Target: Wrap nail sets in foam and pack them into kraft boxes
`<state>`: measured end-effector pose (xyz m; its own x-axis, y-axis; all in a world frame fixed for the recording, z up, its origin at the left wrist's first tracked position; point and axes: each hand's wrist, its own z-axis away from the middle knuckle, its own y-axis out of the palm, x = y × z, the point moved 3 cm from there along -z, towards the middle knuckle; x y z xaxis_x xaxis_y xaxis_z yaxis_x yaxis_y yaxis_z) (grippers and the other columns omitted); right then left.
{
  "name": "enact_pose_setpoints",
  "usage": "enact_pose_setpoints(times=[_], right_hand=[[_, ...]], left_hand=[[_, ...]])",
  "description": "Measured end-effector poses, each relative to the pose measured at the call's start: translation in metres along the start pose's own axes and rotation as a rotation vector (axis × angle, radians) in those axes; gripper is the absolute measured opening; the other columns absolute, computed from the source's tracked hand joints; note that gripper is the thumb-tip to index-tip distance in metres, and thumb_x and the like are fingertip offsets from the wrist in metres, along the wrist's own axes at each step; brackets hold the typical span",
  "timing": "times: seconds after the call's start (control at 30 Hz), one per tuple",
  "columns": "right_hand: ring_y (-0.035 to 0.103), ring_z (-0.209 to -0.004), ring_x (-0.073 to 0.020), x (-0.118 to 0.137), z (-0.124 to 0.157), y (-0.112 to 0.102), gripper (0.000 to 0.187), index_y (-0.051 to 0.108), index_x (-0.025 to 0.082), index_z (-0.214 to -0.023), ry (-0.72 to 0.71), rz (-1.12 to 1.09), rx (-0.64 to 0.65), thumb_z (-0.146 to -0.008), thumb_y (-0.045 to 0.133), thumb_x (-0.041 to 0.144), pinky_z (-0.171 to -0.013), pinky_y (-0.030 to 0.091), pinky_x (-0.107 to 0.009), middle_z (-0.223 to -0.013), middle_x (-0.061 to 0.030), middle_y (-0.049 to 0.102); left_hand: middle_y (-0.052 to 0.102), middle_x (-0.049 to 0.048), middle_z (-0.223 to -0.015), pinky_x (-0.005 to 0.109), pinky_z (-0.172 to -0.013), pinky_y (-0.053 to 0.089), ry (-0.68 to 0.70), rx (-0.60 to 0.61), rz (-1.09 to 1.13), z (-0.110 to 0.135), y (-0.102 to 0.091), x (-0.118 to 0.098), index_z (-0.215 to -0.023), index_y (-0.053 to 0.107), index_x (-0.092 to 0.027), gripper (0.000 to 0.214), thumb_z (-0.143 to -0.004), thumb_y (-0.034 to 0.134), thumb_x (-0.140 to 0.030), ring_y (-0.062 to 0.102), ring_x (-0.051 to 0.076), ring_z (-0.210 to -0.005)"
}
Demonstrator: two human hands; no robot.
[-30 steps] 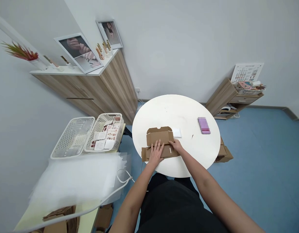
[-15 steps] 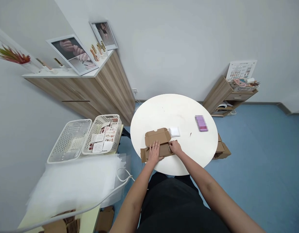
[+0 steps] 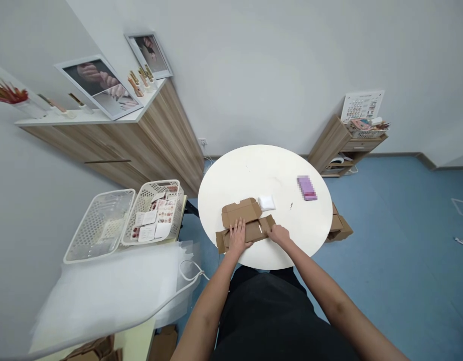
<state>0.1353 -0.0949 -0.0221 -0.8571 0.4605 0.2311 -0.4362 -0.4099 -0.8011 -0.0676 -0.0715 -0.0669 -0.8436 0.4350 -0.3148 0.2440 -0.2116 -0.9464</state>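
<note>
**Cardboard box (image 3: pixel 250 232) lies crosswise, hands apart on it**

The box is unfolded and lies flat at the near edge of a round white surface (image 3: pixel 267 173), directly in front of the person. Its long axis runs across the body from left to right, rising slightly toward the right. A slotted lid panel (image 3: pixel 242 212) extends away from the person, on the far side of the box.

The two hands are apart, with a strip of cardboard showing between them, and neither clamps the box. The left hand (image 3: pixel 239 237) rests flat with its fingers spread, over the left-centre of the box, and is the nearer to the lid panel. The right hand (image 3: pixel 278 234) is at the right end, its fingertips (image 3: pixel 269 228) against a raised end flap (image 3: pixel 269 223). Whether they pinch that flap, I cannot tell.

A white packet (image 3: pixel 266 202) sits just beyond the end flap, and a blurred purple item (image 3: pixel 307 188) lies well to the right.
</note>
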Motion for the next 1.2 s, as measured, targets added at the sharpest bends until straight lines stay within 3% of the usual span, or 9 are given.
enact_pose_setpoints(times=[0.13, 0.4, 0.6, 0.8, 0.9, 1.03, 1.07, 1.2], right_hand=[[0.066, -0.097, -0.0289, 0.007, 0.002, 0.011, 0.033, 0.066, 0.015, -0.104, 0.029, -0.020, 0.029, -0.087, 0.052, 0.039, -0.072, 0.047, -0.035, -0.108, -0.0168, 0.069], [0.065, -0.102, -0.0264, 0.026, -0.002, 0.012, 0.022, 0.068, 0.018, -0.102, -0.037, 0.028, 0.054, -0.088, 0.053, 0.025, -0.076, 0.048, -0.033, -0.113, -0.0140, 0.068], [0.066, -0.101, -0.0260, 0.027, -0.006, 0.014, 0.020, 0.068, 0.019, -0.101, -0.035, 0.046, 0.071, -0.088, 0.055, 0.025, -0.075, 0.048, -0.032, -0.112, -0.0131, 0.068], [0.065, -0.099, -0.0242, 0.025, -0.005, 0.012, 0.016, 0.069, 0.021, -0.093, -0.066, 0.022, 0.085, -0.089, 0.054, 0.026, -0.071, 0.045, -0.029, -0.107, -0.0093, 0.070], [0.063, -0.098, -0.0224, 0.016, -0.005, 0.009, 0.020, 0.068, 0.021, -0.087, -0.106, -0.023, 0.024, -0.091, 0.050, 0.030, -0.072, 0.044, -0.028, -0.103, -0.0083, 0.069], [0.059, -0.104, -0.0233, -0.014, -0.009, -0.003, 0.031, 0.064, 0.018, -0.093, -0.033, -0.225, -0.294, -0.094, 0.039, 0.035, -0.078, 0.044, -0.028, -0.107, -0.0127, 0.066], [0.059, -0.103, -0.0232, -0.024, -0.011, -0.004, 0.032, 0.063, 0.017, -0.095, 0.019, -0.295, -0.320, -0.094, 0.037, 0.035, -0.077, 0.044, -0.028, -0.107, -0.0130, 0.066], [0.064, -0.088, -0.0206, -0.047, -0.017, 0.003, 0.039, 0.062, 0.019, -0.087, 0.129, -0.573, -0.161, -0.095, 0.029, 0.038, -0.071, 0.046, -0.027, -0.095, -0.0093, 0.069]], left_hand=[[0.023, 0.0186, -0.159, 0.058, -0.118, 0.012, 0.001, -0.020, 0.010, 0.000, 0.002, 0.000, -0.154, 0.013, -0.017, 0.107, -0.070, 0.073, -0.047, 0.019, 0.037, -0.146], [0.023, 0.0184, -0.159, 0.057, -0.118, 0.011, -0.011, 0.005, 0.025, 0.001, -0.005, -0.004, -0.154, 0.016, -0.016, 0.105, -0.071, 0.073, -0.048, 0.016, 0.038, -0.147], [0.013, 0.0163, -0.161, 0.055, -0.120, 0.006, -0.033, 0.175, 0.009, -0.003, -0.018, -0.002, -0.155, 0.009, -0.018, 0.112, -0.069, 0.075, -0.050, 0.010, 0.034, -0.149], [0.009, 0.0149, -0.162, 0.052, -0.120, 0.010, 0.022, 0.322, 0.034, -0.007, -0.027, 0.007, -0.154, 0.007, -0.020, 0.115, -0.068, 0.077, -0.047, 0.007, 0.032, -0.149], [0.011, 0.0152, -0.162, 0.050, -0.120, 0.012, 0.001, 0.315, 0.006, -0.008, -0.027, 0.008, -0.154, 0.008, -0.020, 0.117, -0.065, 0.080, -0.043, 0.008, 0.031, -0.149], [0.012, 0.0144, -0.162, 0.049, -0.120, 0.013, 0.007, 0.308, 0.000, -0.008, -0.026, 0.006, -0.154, 0.007, -0.021, 0.117, -0.065, 0.081, -0.043, 0.008, 0.031, -0.149], [0.012, 0.0144, -0.162, 0.049, -0.120, 0.013, 0.008, 0.310, 0.000, -0.008, -0.026, 0.006, -0.154, 0.007, -0.021, 0.117, -0.065, 0.081, -0.044, 0.008, 0.031, -0.149], [0.012, 0.0151, -0.162, 0.051, -0.120, 0.013, 0.002, 0.321, -0.008, -0.008, -0.026, 0.006, -0.154, 0.007, -0.020, 0.118, -0.065, 0.081, -0.045, 0.008, 0.032, -0.149]])
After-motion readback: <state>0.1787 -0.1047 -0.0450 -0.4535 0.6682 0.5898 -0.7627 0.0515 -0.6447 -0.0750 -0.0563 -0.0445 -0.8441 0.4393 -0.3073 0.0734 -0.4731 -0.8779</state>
